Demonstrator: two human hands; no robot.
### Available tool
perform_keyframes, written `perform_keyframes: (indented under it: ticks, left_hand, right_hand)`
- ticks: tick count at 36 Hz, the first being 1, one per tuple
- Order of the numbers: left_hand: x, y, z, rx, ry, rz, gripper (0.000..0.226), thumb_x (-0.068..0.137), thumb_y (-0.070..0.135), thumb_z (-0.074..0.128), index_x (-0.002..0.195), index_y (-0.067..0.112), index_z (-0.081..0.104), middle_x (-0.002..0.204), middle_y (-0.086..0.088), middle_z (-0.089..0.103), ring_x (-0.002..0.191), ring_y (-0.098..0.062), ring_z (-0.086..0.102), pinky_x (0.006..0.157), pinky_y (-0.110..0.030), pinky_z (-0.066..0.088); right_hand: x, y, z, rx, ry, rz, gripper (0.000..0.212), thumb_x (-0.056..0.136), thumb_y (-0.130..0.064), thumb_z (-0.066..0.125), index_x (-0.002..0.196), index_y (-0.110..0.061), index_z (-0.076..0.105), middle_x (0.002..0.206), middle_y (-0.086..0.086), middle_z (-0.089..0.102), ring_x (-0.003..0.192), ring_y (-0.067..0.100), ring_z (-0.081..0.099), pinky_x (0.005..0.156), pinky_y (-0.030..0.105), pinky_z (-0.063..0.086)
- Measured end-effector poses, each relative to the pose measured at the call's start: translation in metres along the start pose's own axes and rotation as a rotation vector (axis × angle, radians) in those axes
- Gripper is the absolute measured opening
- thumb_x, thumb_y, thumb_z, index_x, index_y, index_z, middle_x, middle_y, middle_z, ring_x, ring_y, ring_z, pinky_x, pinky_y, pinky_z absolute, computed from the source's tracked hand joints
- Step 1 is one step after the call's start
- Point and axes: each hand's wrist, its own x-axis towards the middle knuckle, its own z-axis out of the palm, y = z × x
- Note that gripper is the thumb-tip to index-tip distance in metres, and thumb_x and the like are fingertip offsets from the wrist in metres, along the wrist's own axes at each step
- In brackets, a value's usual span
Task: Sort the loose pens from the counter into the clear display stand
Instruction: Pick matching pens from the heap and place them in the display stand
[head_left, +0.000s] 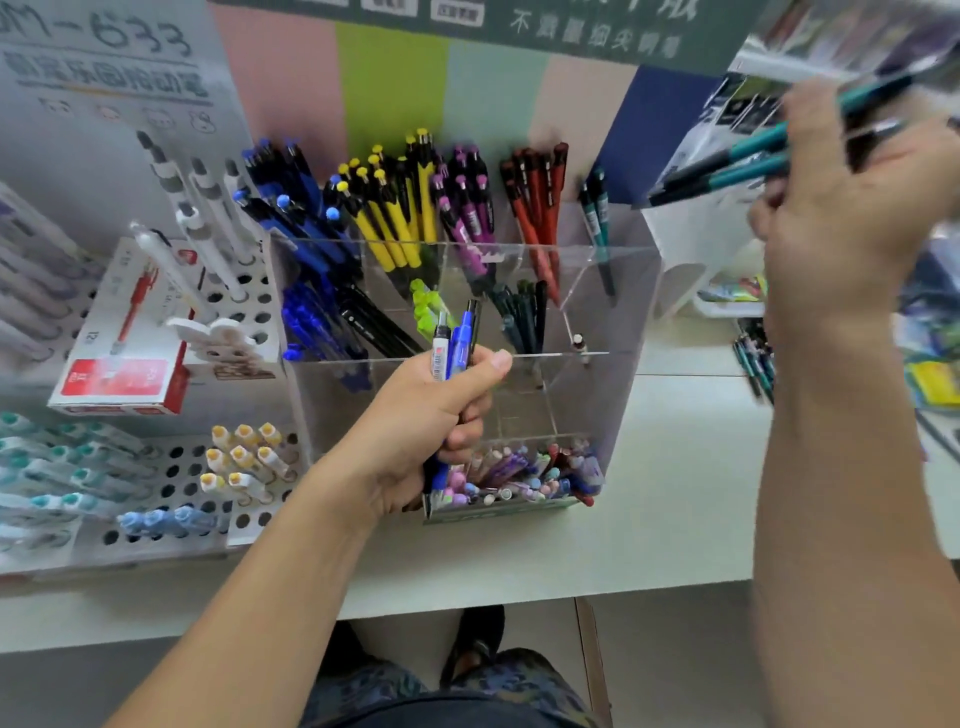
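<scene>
Left hand (436, 415) clamped on a small bunch of pens (457, 338) — tips up, directly in front of the clear display stand (613, 332). Right hand (852, 208) raised, fingers curled round several teal pens (753, 156) — well right of the stand, above the table (675, 493).

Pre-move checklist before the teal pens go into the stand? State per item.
1. Right hand grips the bundle of teal pens: ok, fingers curled round them, though blurred.
2. Teal compartment at the back right of the clear acrylic display stand has room: ok, only a few teal pens stand there.
3. Left hand is out of the way: not ok, it holds blue and white pens in front of the stand.
4. Bundle is all one colour: cannot tell, motion blur.
5. Pen tips point down: cannot tell.
</scene>
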Motion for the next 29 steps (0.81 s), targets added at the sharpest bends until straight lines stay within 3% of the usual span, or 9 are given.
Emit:
perform_keyframes:
  ticks: [4, 9, 16, 19, 21, 22, 24, 26, 29]
  left_hand:
    - [-0.001, 0.000, 0.007, -0.130, -0.041, -0.057, 0.009, 0.100, 0.010, 0.046, 0.097, 0.014, 0.054, 0.061, 0.002, 0.036, 0.041, -0.007, 0.026, 0.035, -0.015, 0.020]
    - [-0.008, -0.004, 0.006, -0.157, -0.033, -0.071, 0.026, 0.092, -0.004, 0.037, 0.107, 0.005, 0.055, 0.063, -0.002, 0.040, 0.043, -0.010, 0.029, 0.048, -0.024, 0.016]
    - [-0.014, -0.007, 0.000, -0.077, -0.056, 0.005, 0.027, 0.105, 0.009, 0.041, 0.122, 0.011, 0.063, 0.073, -0.003, 0.058, 0.049, -0.012, 0.040, 0.044, -0.023, 0.028]
    - [-0.017, -0.008, -0.003, -0.029, -0.057, 0.029, 0.025, 0.108, 0.021, 0.043, 0.123, 0.017, 0.063, 0.073, -0.003, 0.058, 0.050, -0.015, 0.043, 0.049, -0.027, 0.031]
    - [-0.019, -0.007, -0.005, -0.063, -0.036, 0.019, 0.022, 0.108, 0.022, 0.043, 0.120, 0.015, 0.059, 0.068, -0.002, 0.051, 0.047, -0.013, 0.037, 0.045, -0.022, 0.030]
    - [-0.020, -0.006, -0.006, -0.089, -0.024, 0.007, 0.018, 0.107, 0.022, 0.044, 0.116, 0.013, 0.056, 0.067, -0.001, 0.048, 0.046, -0.012, 0.033, 0.041, -0.020, 0.029]
    - [-0.022, -0.005, -0.009, -0.117, -0.008, -0.007, 0.011, 0.107, 0.023, 0.046, 0.106, 0.013, 0.049, 0.067, 0.001, 0.044, 0.046, -0.010, 0.029, 0.038, -0.018, 0.027]
    - [-0.024, -0.005, -0.012, -0.110, 0.010, 0.003, 0.013, 0.106, 0.022, 0.048, 0.099, 0.015, 0.040, 0.068, 0.001, 0.044, 0.046, -0.010, 0.028, 0.038, -0.017, 0.026]
    - [-0.028, -0.006, -0.017, -0.079, 0.037, 0.029, 0.015, 0.106, 0.014, 0.048, 0.097, 0.015, 0.035, 0.068, 0.000, 0.045, 0.046, -0.010, 0.030, 0.037, -0.018, 0.029]
  right_hand:
    - [0.018, 0.028, 0.025, -0.443, -0.131, -0.090, 0.024, 0.095, -0.037, 0.063, 0.080, -0.019, 0.059, 0.068, -0.009, 0.052, 0.056, -0.006, 0.043, 0.057, 0.019, 0.031]
    - [0.011, 0.052, 0.041, -0.760, -0.464, -0.041, 0.019, 0.095, -0.026, 0.068, 0.084, -0.013, 0.058, 0.082, 0.009, 0.053, 0.076, 0.024, 0.048, 0.061, 0.023, 0.023]
    - [0.019, 0.032, 0.047, -1.032, -0.657, 0.034, 0.046, 0.095, -0.019, 0.064, 0.060, -0.004, 0.039, 0.059, 0.011, 0.036, 0.055, 0.026, 0.032, 0.048, 0.033, 0.018]
    - [0.016, 0.029, 0.043, -0.977, -0.662, 0.063, 0.036, 0.095, -0.029, 0.065, 0.080, 0.004, 0.063, 0.076, 0.021, 0.059, 0.070, 0.034, 0.052, 0.057, 0.038, 0.036]
    - [0.009, 0.027, 0.034, -0.886, -0.517, 0.031, 0.034, 0.090, -0.036, 0.068, 0.105, -0.005, 0.072, 0.097, 0.013, 0.071, 0.092, 0.031, 0.065, 0.079, 0.040, 0.051]
    - [0.000, 0.022, 0.030, -0.800, -0.391, 0.018, 0.033, 0.088, -0.038, 0.068, 0.108, -0.012, 0.073, 0.097, 0.006, 0.072, 0.091, 0.023, 0.067, 0.085, 0.038, 0.053]
    - [-0.030, 0.008, 0.026, -0.544, -0.208, 0.019, 0.024, 0.088, -0.039, 0.067, 0.100, -0.020, 0.075, 0.085, -0.005, 0.071, 0.076, 0.009, 0.065, 0.077, 0.030, 0.055]
    - [-0.071, -0.003, 0.033, -0.304, -0.340, 0.127, 0.015, 0.088, -0.036, 0.072, 0.089, -0.021, 0.075, 0.074, -0.005, 0.070, 0.065, 0.007, 0.062, 0.065, 0.029, 0.053]
    - [-0.130, 0.000, 0.056, -0.131, -0.727, 0.400, 0.010, 0.085, -0.027, 0.081, 0.085, -0.020, 0.075, 0.069, 0.006, 0.072, 0.059, 0.011, 0.062, 0.059, 0.031, 0.051]
